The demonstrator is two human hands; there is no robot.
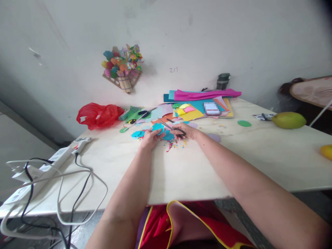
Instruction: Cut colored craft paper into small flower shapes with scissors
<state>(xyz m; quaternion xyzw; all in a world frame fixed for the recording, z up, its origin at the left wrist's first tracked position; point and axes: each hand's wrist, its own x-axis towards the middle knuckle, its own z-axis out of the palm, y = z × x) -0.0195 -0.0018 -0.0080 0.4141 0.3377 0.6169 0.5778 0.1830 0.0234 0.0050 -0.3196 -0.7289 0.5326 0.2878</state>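
Observation:
My left hand (150,138) pinches a blue paper flower cutout (157,128) with a scalloped edge. Beside it my right hand (184,132) is closed around the handles of dark-handled scissors (167,125), whose blades point left towards the paper. Whether the blades touch the flower I cannot tell. Another blue flower cutout (138,134) lies left of my left hand, and more blue paper (169,135) rests on the table between the hands. Small coloured paper scraps (169,146) are scattered just below the hands.
Coloured paper sheets (195,114), a phone (212,108) and a second pair of scissors (144,112) lie behind my hands. At left are a red plastic bag (98,116) and a power strip (41,173) with loose cables. A green mango (289,120) sits at right.

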